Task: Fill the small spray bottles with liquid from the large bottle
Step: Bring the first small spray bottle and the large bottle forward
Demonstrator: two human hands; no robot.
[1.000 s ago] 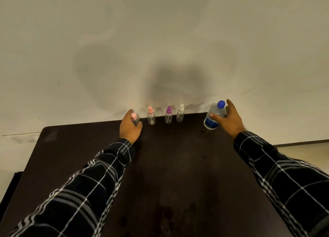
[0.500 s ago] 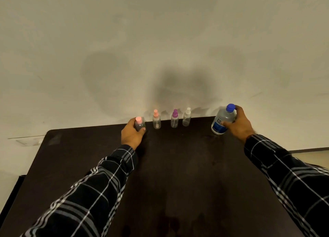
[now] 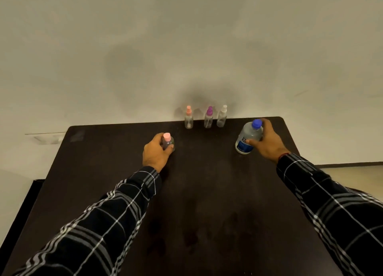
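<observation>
My left hand (image 3: 156, 153) grips a small clear spray bottle with a pink cap (image 3: 167, 141), standing on the dark table (image 3: 196, 192). My right hand (image 3: 267, 142) is wrapped around the large clear bottle (image 3: 247, 137), which has a blue cap and a blue label and leans slightly. Three more small spray bottles stand in a row at the table's far edge against the wall: one with an orange-pink cap (image 3: 188, 118), one with a purple cap (image 3: 209, 118), one with a white cap (image 3: 222, 116).
A pale wall (image 3: 186, 47) rises directly behind the table's far edge. The table's rounded right corner lies just beyond the large bottle. A pale floor strip (image 3: 352, 168) shows at the right.
Both hands have drawn their bottles toward me, away from the wall. The pink-capped bottle has left the row; the large bottle has come nearer and tilted.
</observation>
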